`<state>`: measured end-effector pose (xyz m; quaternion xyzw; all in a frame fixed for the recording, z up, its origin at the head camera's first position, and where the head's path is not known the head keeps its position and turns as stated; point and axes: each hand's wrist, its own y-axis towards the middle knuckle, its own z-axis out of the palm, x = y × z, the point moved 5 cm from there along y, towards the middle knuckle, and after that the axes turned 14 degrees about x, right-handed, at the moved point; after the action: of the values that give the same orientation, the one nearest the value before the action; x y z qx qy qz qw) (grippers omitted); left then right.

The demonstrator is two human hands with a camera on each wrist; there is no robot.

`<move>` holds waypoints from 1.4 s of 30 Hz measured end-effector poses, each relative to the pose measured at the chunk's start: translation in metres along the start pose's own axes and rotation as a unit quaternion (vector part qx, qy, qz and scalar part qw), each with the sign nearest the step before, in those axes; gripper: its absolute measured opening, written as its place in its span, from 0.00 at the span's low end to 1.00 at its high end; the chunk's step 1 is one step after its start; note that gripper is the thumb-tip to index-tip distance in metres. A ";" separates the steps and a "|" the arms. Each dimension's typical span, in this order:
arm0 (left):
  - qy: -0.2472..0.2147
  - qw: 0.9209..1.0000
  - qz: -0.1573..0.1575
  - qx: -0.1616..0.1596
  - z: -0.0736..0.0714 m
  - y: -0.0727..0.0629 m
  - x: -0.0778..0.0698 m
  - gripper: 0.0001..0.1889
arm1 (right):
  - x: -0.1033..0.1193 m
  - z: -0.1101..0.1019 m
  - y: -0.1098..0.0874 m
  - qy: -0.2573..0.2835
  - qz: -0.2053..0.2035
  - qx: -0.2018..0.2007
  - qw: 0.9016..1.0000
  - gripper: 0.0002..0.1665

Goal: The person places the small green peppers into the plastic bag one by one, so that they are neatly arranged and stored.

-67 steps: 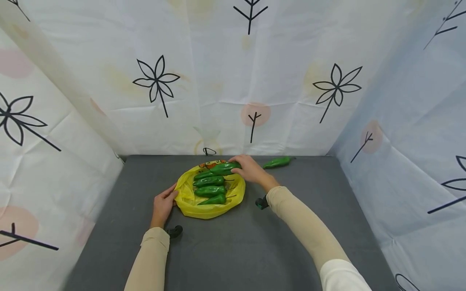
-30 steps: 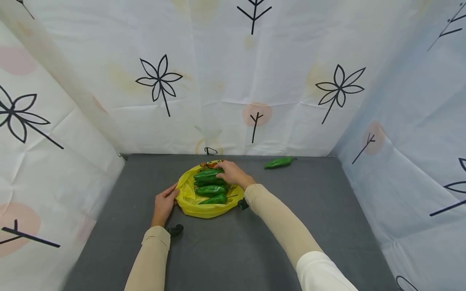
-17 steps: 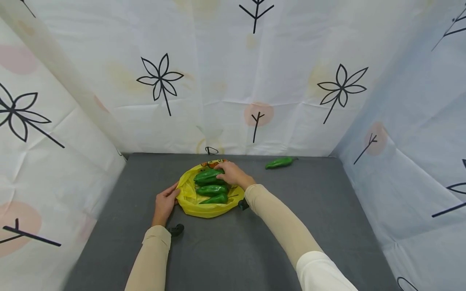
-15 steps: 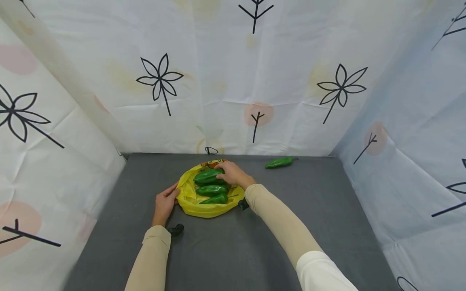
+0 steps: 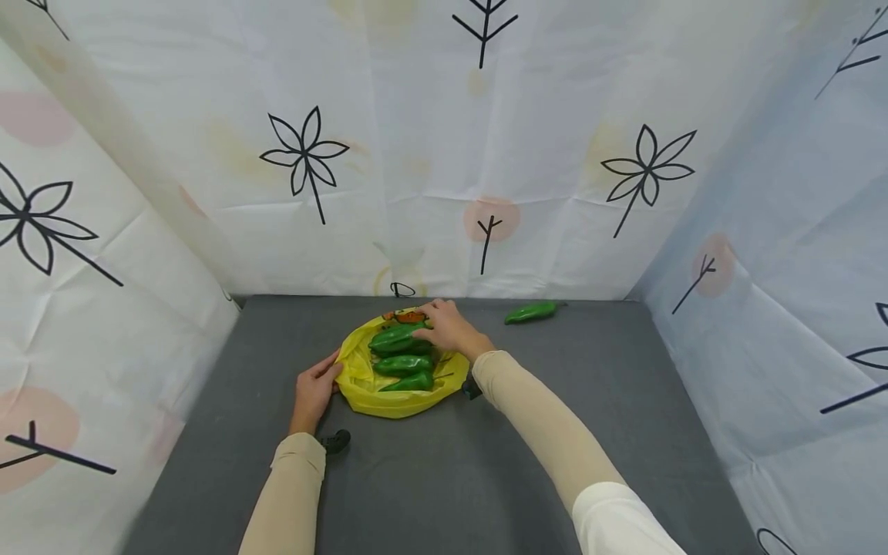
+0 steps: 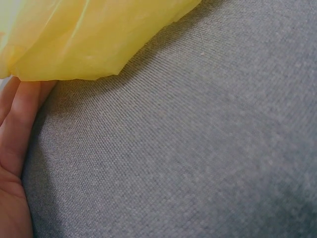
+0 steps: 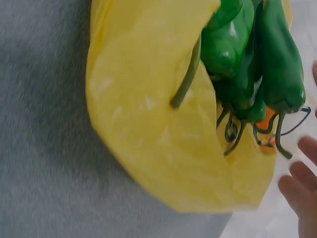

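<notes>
A yellow plastic bag (image 5: 388, 405) lies on the grey table with its mouth spread wide. Several long green peppers (image 5: 402, 364) rest inside it, their stems toward the right. My left hand (image 5: 314, 393) pinches the bag's left rim; in the left wrist view its fingers (image 6: 22, 106) go under the yellow plastic (image 6: 89, 42). Over the bag's far right side is my right hand (image 5: 452, 330), fingers spread. The right wrist view shows these fingers (image 7: 295, 191) apart from the stem of the nearest pepper (image 7: 282, 59), holding nothing.
One more green pepper (image 5: 533, 312) lies alone at the table's back edge, right of the bag. A patterned white cloth (image 5: 416, 139) walls the grey table (image 5: 430, 486) at the back and both sides.
My right hand brought a pepper into the bag, set it onto the others at the far side, then let go and drew slightly away right. The left hand kept its hold on the rim.
</notes>
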<state>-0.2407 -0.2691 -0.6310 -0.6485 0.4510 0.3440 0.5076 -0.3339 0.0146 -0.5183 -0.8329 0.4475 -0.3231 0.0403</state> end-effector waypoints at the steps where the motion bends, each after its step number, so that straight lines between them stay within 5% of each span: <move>1: 0.000 1.000 0.000 0.000 0.000 0.000 0.000 0.24 | -0.001 -0.002 -0.002 -0.006 0.003 -0.008 1.000 0.36; 15: -0.001 1.000 0.018 -0.002 0.001 -0.002 0.000 0.24 | -0.027 -0.018 -0.020 -0.097 0.083 -0.085 0.988 0.47; 42: 0.008 1.000 0.001 0.000 0.001 -0.005 -0.003 0.24 | -0.104 -0.018 -0.055 -0.115 0.143 -0.095 0.978 0.46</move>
<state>-0.2373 -0.2672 -0.6268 -0.6505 0.4559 0.3395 0.5038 -0.3455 0.1319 -0.5364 -0.7917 0.5833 -0.1722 0.0576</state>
